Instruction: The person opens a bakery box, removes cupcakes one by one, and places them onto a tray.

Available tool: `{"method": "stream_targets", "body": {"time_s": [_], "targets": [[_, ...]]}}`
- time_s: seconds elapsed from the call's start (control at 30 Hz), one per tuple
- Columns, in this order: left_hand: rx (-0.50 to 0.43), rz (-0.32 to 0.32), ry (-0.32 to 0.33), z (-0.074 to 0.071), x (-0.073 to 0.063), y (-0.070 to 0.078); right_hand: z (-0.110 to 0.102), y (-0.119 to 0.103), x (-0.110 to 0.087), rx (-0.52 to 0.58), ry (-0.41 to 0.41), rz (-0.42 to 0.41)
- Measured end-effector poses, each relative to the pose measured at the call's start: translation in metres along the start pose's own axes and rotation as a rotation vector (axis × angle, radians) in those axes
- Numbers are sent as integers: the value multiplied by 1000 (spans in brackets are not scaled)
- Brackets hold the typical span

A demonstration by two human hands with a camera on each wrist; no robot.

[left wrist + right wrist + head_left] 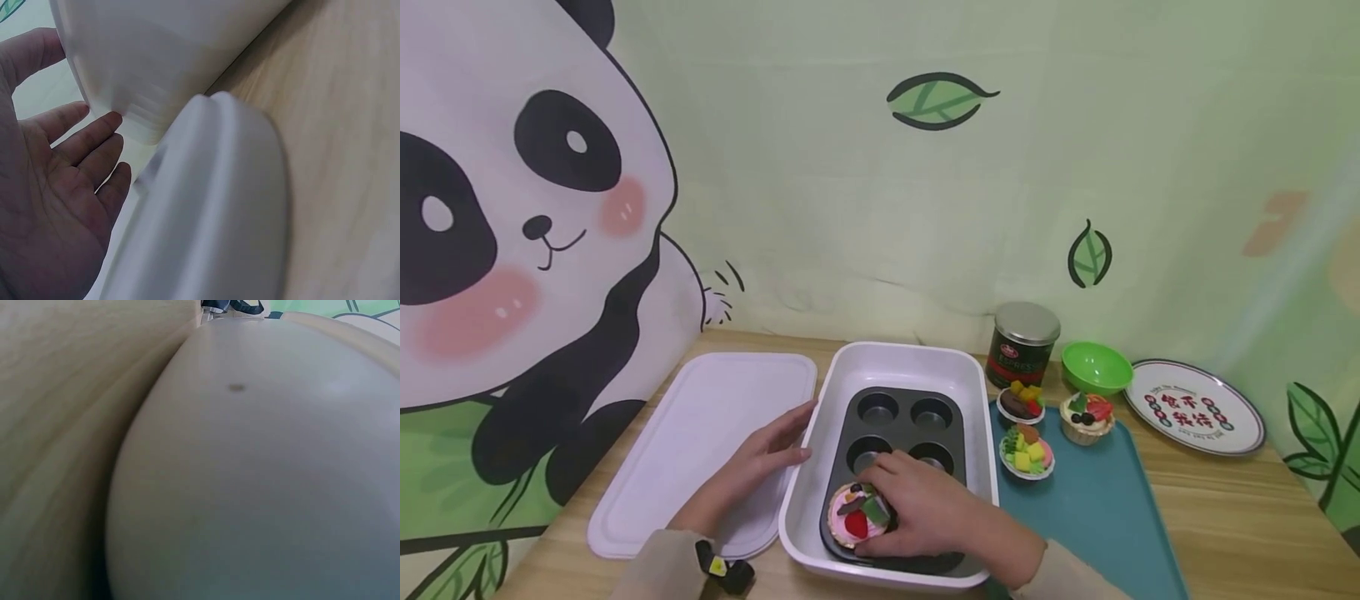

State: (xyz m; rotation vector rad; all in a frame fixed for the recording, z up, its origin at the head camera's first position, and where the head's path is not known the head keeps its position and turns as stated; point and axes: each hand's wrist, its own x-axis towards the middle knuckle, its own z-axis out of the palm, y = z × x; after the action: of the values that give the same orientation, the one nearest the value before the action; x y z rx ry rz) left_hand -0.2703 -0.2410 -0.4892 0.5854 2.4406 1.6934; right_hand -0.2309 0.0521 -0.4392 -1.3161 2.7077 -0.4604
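My right hand (925, 508) grips a pink-cream tart (857, 515) topped with a strawberry, at the front-left cup of a dark muffin pan (902, 450). The pan lies inside a deep white tub (910, 367); other cups in it show bare bottoms. At the tub's left wall, my left hand (767, 454) rests with fingers extended, and in the left wrist view the fingertips of this left hand (69, 175) lie right at the tub wall (156, 56). Filling the right wrist view is the tub's outer side (262, 475); the right hand is out of sight there.
A white lid (700, 442) lies left of the tub. On the right, a teal tray (1090, 508) bears a chocolate tart (1021, 405), a fruit tart (1027, 452) and a cream tart (1086, 418). Behind stand a coffee tin (1022, 346), green bowl (1096, 368) and plate (1195, 408).
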Motion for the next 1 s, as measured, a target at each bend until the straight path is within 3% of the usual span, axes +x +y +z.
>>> {"method": "stream_targets", "body": {"time_s": [0.57,1.0], "targets": [[1,-19,4,-1,0,1,-2,-1,3,31,-40,49],[7,-1,4,0,0,-2,-2,1,1,29,-10,28]]}}
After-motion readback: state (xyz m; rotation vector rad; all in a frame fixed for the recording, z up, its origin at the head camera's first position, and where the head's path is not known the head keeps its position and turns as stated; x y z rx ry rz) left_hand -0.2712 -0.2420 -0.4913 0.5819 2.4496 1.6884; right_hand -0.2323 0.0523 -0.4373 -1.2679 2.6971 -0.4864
